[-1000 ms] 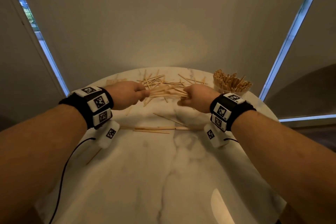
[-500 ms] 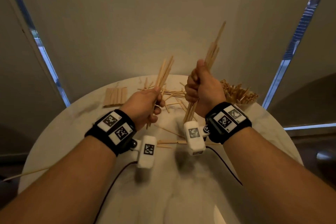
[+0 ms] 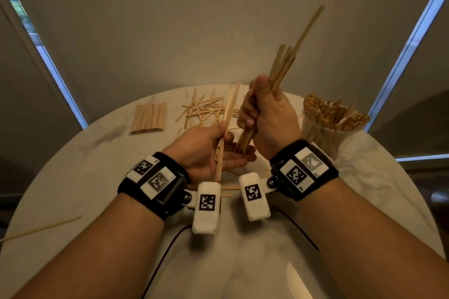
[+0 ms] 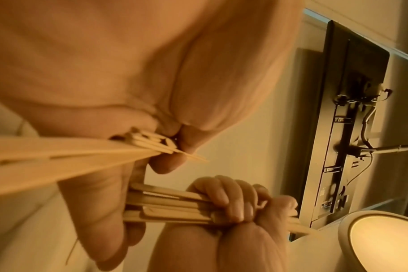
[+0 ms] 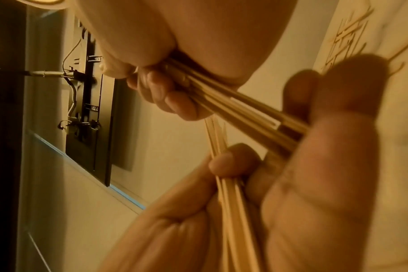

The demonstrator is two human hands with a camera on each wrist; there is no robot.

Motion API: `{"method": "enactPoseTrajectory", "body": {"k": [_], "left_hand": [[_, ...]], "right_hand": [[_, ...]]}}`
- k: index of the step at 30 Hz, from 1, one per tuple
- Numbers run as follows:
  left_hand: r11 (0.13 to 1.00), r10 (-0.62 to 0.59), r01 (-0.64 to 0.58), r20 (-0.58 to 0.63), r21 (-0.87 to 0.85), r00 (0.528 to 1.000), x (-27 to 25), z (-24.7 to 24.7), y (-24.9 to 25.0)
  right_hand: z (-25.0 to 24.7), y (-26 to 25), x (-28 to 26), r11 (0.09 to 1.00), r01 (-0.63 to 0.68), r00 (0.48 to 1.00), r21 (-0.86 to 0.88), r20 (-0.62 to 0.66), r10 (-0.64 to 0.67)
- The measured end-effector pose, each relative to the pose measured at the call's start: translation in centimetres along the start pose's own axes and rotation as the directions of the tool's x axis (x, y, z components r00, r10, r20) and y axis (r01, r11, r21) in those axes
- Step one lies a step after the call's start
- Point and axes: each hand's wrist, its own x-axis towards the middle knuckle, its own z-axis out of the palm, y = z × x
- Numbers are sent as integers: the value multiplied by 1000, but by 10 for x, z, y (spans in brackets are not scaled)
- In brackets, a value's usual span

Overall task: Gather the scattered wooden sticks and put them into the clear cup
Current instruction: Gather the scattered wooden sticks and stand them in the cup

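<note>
My right hand (image 3: 261, 114) grips a bundle of wooden sticks (image 3: 283, 68) upright, its top leaning right. My left hand (image 3: 213, 150) lies palm up just left of it, and its thumb pinches a thinner bundle of sticks (image 3: 229, 109). The left fingers reach under the lower ends of the right bundle (image 4: 170, 204). The right wrist view shows the same bundle (image 5: 245, 108) meeting the left fingers. The clear cup (image 3: 320, 138), packed with sticks, stands at the table's right edge. Scattered sticks (image 3: 204, 110) lie at the back of the table.
A neat row of flat sticks (image 3: 149, 118) lies at the back left. One long thin stick (image 3: 41, 228) hangs over the near left edge. A few sticks (image 3: 229, 188) lie under my wrists. The round marble table (image 3: 243, 262) ends close behind the cup.
Both hands lifted their bundles off the table and drew toward me. The left hand has turned palm up and moved under the right bundle's lower ends.
</note>
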Motion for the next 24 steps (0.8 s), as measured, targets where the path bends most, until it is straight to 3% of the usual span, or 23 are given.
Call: {"method": "enactPoseTrajectory", "body": {"k": [4, 7, 11, 15, 18, 21, 24], "left_hand": [[996, 73, -72, 7, -47, 997, -5, 0, -4], [997, 70, -70, 21, -27, 997, -9, -3, -7], [994, 73, -70, -36, 89, 997, -12, -12, -2], [943, 182, -140, -115, 303, 977, -11, -16, -2], [937, 202, -189, -15, 293, 979, -12, -14, 1], [925, 138, -167, 109, 340, 984, -17, -11, 3], [907, 91, -141, 144, 396, 985, -20, -10, 3]], "right_hand": [[1, 8, -7, 992, -110, 991, -56, 73, 113], [1, 5, -12, 992, -116, 990, -50, 77, 119], [1, -4, -13, 995, -99, 994, 0, -56, 98], [-9, -10, -9, 993, -119, 972, 7, -203, 118], [-13, -9, -7, 972, -204, 970, -119, -160, 184], [-9, -1, -12, 922, -314, 949, -226, -38, 314], [-7, -1, -12, 941, -277, 961, -193, -48, 273]]}}
